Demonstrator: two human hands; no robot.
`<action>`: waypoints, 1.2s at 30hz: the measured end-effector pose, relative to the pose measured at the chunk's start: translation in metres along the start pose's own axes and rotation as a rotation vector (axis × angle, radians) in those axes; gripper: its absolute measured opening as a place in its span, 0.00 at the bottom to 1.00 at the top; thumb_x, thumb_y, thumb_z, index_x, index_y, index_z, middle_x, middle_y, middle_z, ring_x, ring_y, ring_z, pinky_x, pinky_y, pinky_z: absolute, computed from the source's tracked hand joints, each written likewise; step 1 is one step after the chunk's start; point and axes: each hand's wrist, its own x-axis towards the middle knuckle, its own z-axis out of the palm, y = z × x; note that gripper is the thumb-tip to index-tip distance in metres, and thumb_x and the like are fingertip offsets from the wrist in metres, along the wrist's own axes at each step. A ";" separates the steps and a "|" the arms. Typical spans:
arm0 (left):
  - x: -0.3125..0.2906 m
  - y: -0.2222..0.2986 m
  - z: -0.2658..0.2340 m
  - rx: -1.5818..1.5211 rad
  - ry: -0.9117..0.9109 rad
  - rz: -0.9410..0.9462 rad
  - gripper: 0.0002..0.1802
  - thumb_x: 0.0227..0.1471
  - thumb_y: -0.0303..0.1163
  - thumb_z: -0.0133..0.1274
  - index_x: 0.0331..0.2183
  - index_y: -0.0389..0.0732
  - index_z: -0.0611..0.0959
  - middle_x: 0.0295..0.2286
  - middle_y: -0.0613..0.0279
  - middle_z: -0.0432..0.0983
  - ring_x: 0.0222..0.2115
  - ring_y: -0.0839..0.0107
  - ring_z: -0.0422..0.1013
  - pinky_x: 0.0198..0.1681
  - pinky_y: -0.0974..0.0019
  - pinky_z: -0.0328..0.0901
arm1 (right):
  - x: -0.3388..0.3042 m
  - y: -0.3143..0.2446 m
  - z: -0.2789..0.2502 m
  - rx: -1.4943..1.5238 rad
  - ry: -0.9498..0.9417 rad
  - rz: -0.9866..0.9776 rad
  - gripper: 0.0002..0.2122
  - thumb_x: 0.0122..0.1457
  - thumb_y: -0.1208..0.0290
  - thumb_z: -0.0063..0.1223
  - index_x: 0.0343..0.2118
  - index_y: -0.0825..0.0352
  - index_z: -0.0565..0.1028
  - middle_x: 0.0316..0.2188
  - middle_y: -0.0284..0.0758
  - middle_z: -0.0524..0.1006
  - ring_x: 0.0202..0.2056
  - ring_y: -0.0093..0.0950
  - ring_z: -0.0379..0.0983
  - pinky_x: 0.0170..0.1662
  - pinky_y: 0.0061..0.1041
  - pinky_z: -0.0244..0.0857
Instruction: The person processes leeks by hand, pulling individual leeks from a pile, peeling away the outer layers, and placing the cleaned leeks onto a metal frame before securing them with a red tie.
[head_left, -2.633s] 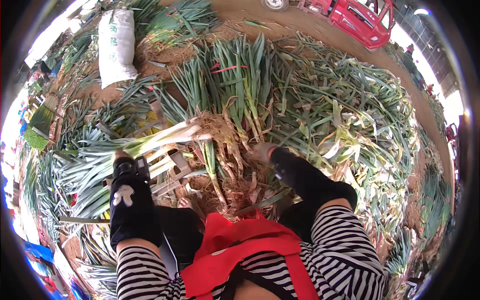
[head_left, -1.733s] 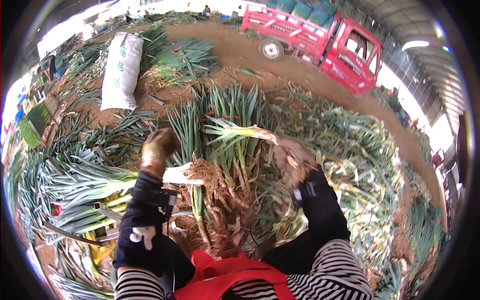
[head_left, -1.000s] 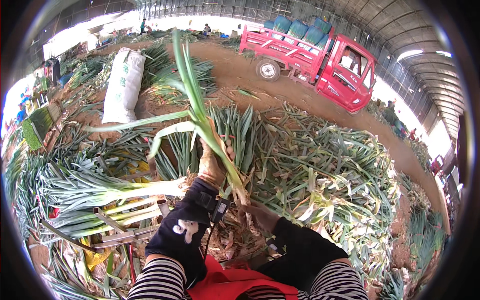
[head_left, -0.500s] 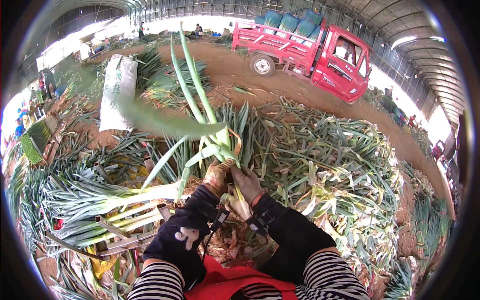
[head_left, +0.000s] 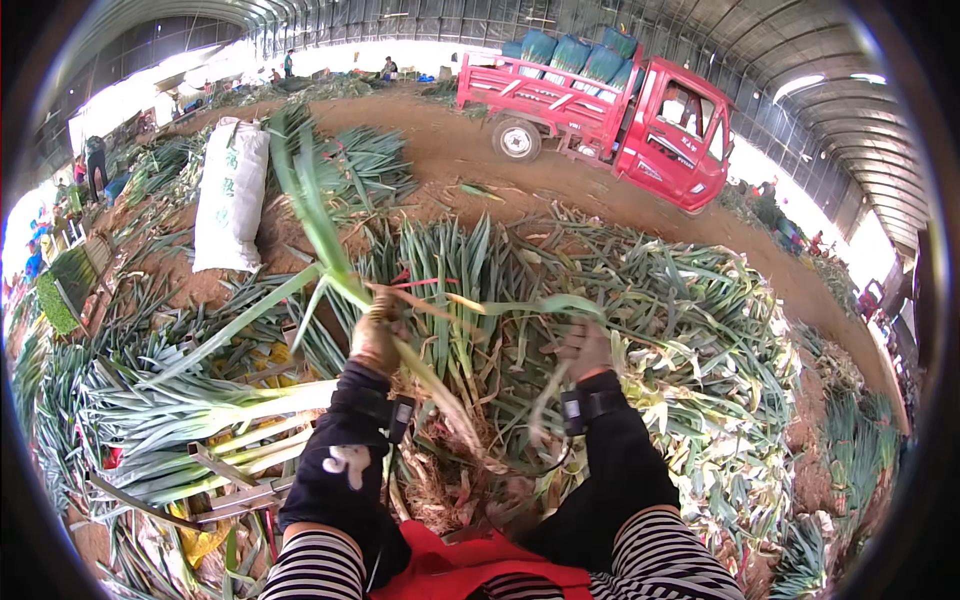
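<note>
A large leek (head_left: 322, 232) slants across the middle, its green top pointing up and left and its pale root end down and right. My left hand (head_left: 374, 338), gloved, is closed round its stalk below the leaves. To the right, my gloved right hand (head_left: 584, 348) is closed on a stripped leek leaf (head_left: 535, 306), whose green end trails left toward the stalk; a pale, blurred strip hangs below this hand. Behind both hands stand upright leeks (head_left: 440, 265) with a red tie round them. Pale cleaned leeks (head_left: 260, 402) lie beside my left forearm on a metal-edged rack (head_left: 240, 497).
A heap of discarded leaves (head_left: 700, 340) spreads on the right. Dry roots and husks (head_left: 430, 480) lie between my forearms. Farther off are a white sack (head_left: 232, 195), more leeks (head_left: 365, 165) and a red cargo truck (head_left: 660, 125) loaded with green bundles. People work at the far edges.
My hands were together at the stalk and have come apart. The left has moved left with the leek, tilting it; the right has gone right, drawing a leaf away.
</note>
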 end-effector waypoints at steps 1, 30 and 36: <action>0.002 0.012 -0.005 -0.061 0.019 0.020 0.19 0.50 0.49 0.57 0.33 0.43 0.75 0.20 0.73 0.61 0.17 0.80 0.57 0.17 0.76 0.56 | 0.010 -0.019 -0.034 0.009 0.084 -0.058 0.12 0.62 0.55 0.42 0.30 0.58 0.70 0.17 0.20 0.60 0.14 0.16 0.52 0.16 0.18 0.44; -0.019 -0.024 -0.010 0.439 -0.230 -0.200 0.17 0.43 0.27 0.53 0.39 0.33 0.77 0.18 0.68 0.65 0.16 0.73 0.60 0.21 0.71 0.57 | -0.031 -0.067 0.009 -0.281 -0.013 -0.474 0.07 0.61 0.66 0.47 0.33 0.63 0.72 0.22 0.27 0.69 0.23 0.20 0.70 0.26 0.23 0.66; -0.009 -0.004 -0.004 0.137 -0.203 -0.164 0.13 0.56 0.41 0.51 0.37 0.41 0.77 0.20 0.74 0.63 0.18 0.78 0.60 0.22 0.72 0.60 | -0.029 -0.099 -0.083 -1.847 0.737 -0.192 0.24 0.54 0.47 0.51 0.47 0.62 0.72 0.46 0.43 0.74 0.45 0.46 0.72 0.44 0.42 0.65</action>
